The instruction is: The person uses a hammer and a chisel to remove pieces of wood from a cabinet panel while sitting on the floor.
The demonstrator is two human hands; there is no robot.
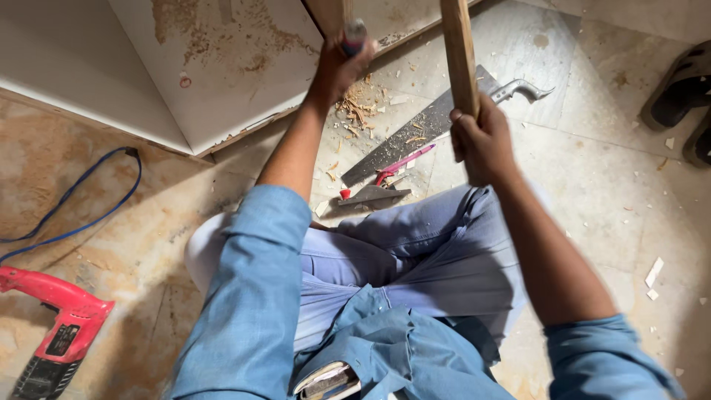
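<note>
head view, person sitting on the floor (592, 185), legs folded, looking down.

left hand (342, 63), upper centre of the frame, is wrapping shut around a tool handle (354, 33) with a blue and grey end; the working end is running out of the top edge, so i cannot tell what tool it is. the fist is sitting close to the board (222, 67), probably to brace the tool against it.

right hand (481, 141), right of centre, is closing round a wooden strip (459, 52) that is rising out of the top of the frame. the grip is low on the strip, fingers curled tight, likely to be holding it steady and upright.

between the two hands, on the floor, a handsaw (422, 130) is lying flat with its metal handle pointing to the upper right; wood chips (357, 107) are piling just beside its blade. below the saw, a pink pencil (404, 161) and a small grey tool with a red cap (370, 195) are resting near the knees, within easy reach.

lower left: a red drill (55, 326) is lying on the floor, carrying a dark rectangular label on its side. a blue cable (81, 200) is looping above it, mid left.

upper right corner: a dark sandal (681, 89) is sitting well apart from the work. no packages or signs are showing.
</note>
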